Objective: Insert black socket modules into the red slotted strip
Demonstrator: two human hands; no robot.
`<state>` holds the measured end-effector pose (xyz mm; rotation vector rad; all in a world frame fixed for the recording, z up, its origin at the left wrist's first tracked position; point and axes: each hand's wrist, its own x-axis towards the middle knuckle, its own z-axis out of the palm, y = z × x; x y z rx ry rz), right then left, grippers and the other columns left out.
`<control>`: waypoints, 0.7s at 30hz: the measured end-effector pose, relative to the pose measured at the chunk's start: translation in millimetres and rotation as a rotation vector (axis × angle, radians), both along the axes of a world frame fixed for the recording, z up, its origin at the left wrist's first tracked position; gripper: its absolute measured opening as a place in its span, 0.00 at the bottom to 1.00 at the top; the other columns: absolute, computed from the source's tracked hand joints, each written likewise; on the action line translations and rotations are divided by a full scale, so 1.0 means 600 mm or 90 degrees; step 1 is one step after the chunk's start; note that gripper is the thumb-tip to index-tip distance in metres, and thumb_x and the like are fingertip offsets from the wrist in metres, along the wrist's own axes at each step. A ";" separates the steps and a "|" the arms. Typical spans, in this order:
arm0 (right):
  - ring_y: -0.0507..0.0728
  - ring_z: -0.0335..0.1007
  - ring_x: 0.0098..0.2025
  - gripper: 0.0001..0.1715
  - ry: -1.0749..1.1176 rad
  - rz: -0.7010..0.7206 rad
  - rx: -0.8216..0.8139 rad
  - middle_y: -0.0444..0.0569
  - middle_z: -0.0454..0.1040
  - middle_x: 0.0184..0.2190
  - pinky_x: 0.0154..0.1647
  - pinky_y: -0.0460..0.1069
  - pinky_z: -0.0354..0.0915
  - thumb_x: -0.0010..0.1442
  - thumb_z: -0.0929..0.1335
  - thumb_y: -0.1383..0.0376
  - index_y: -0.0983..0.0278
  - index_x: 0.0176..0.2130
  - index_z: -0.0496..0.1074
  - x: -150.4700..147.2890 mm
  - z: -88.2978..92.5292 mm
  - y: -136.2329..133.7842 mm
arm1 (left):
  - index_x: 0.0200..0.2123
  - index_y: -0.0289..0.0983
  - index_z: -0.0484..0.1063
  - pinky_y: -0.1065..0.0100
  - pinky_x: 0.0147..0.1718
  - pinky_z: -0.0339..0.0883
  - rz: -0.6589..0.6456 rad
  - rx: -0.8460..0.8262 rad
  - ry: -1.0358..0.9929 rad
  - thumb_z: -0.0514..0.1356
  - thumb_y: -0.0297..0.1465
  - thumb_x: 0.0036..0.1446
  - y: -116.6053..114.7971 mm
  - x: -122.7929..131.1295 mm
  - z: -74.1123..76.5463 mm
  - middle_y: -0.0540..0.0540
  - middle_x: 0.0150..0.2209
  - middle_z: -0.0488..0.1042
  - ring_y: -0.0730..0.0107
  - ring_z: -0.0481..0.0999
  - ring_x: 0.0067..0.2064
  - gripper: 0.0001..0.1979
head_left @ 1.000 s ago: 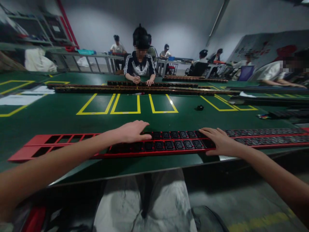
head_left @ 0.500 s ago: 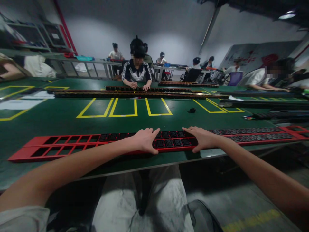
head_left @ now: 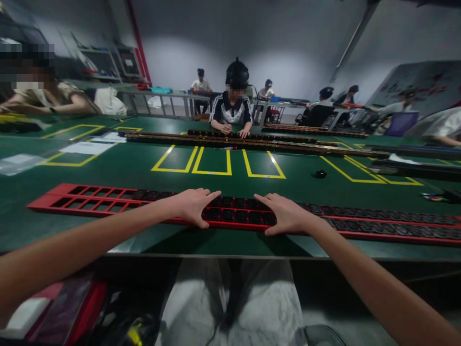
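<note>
A long red frame lies along the near side of the green table. Black socket modules fill its middle and right part in two rows, while the slots at its left end are bare. My left hand spans the frame's width left of centre, thumb on the near edge and fingers over the far edge. To its right, my right hand spans the frame the same way. Both hands grip the frame, with several modules showing between them.
Across the green table lie long dark strips, where a person works. A small black object sits beyond the frame. White papers lie at left, dark bars at right. Other people sit around.
The view has turned left. The frame now lies farther from the table's near edge and at a different angle to it, with both hands still on it.
</note>
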<state>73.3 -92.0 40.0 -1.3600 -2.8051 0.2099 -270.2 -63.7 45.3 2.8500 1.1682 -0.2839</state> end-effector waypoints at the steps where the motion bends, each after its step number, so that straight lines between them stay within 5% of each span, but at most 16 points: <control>1: 0.70 0.64 0.54 0.68 -0.005 0.015 0.007 0.62 0.66 0.56 0.56 0.61 0.62 0.44 0.76 0.46 0.65 0.72 0.47 -0.023 -0.001 0.005 | 0.72 0.33 0.41 0.58 0.53 0.64 0.007 -0.004 0.005 0.64 0.53 0.44 0.002 -0.024 0.000 0.31 0.58 0.67 0.47 0.71 0.55 0.60; 7: 0.71 0.67 0.50 0.68 -0.034 0.086 0.050 0.64 0.68 0.53 0.49 0.61 0.64 0.46 0.74 0.39 0.67 0.71 0.49 -0.172 -0.001 0.024 | 0.71 0.30 0.46 0.60 0.57 0.60 0.039 -0.015 0.014 0.65 0.50 0.43 0.000 -0.170 0.005 0.31 0.60 0.66 0.48 0.69 0.58 0.57; 12: 0.72 0.66 0.51 0.67 -0.028 0.109 0.083 0.66 0.69 0.53 0.49 0.62 0.64 0.46 0.72 0.37 0.67 0.70 0.52 -0.282 -0.011 0.031 | 0.70 0.33 0.48 0.58 0.54 0.61 0.145 -0.039 0.074 0.66 0.45 0.41 -0.013 -0.259 0.018 0.31 0.61 0.66 0.46 0.73 0.54 0.56; 17: 0.74 0.64 0.54 0.68 -0.005 0.117 0.091 0.68 0.67 0.55 0.51 0.64 0.63 0.46 0.70 0.33 0.66 0.71 0.50 -0.367 -0.023 0.036 | 0.68 0.37 0.55 0.56 0.55 0.61 0.231 -0.081 0.058 0.70 0.42 0.34 -0.010 -0.319 0.031 0.33 0.63 0.66 0.42 0.70 0.58 0.57; 21: 0.72 0.66 0.54 0.62 0.032 0.143 0.004 0.67 0.68 0.56 0.52 0.63 0.63 0.56 0.63 0.33 0.65 0.72 0.43 -0.364 -0.002 0.051 | 0.66 0.38 0.60 0.59 0.54 0.63 0.266 -0.176 0.041 0.69 0.47 0.39 0.016 -0.327 0.034 0.35 0.62 0.68 0.46 0.70 0.58 0.50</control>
